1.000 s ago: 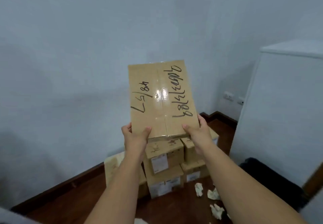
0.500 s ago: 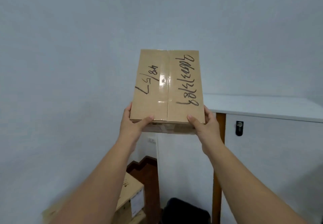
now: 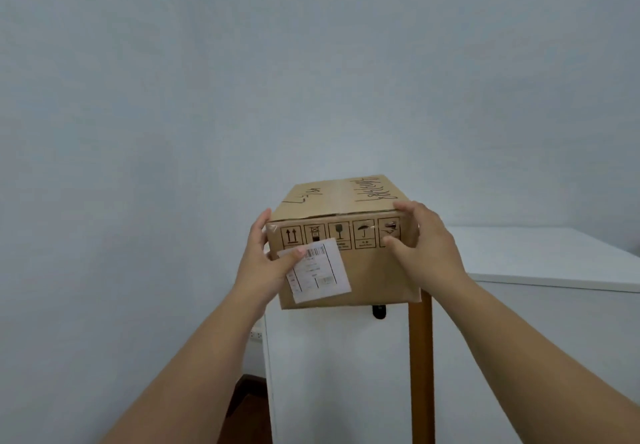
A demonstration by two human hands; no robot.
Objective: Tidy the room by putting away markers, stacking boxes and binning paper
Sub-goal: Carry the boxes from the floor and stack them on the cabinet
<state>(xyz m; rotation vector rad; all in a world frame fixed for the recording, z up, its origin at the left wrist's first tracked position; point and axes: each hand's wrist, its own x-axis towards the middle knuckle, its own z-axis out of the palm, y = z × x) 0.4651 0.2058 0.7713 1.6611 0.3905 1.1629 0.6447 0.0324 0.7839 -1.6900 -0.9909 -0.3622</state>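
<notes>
2 hands are pinching the cardboard box [image 3: 341, 239] between spread fingers — left hand [image 3: 268, 267], right hand [image 3: 424, 246] — over the white cabinet's [image 3: 540, 253] corner; overhanging there, it risks tipping off.

Matt brown cardboard box [image 3: 341, 239] with glossy tape, paper label [image 3: 320, 270]; smooth white cabinet [image 3: 540, 260], wood edge [image 3: 420, 367].

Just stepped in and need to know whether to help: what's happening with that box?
A person holds a taped cardboard box in both hands, the left hand by the white shipping label and the right hand at the upper right corner. The box is at the edge of a white cabinet top; whether it already rests there cannot be told.
</notes>
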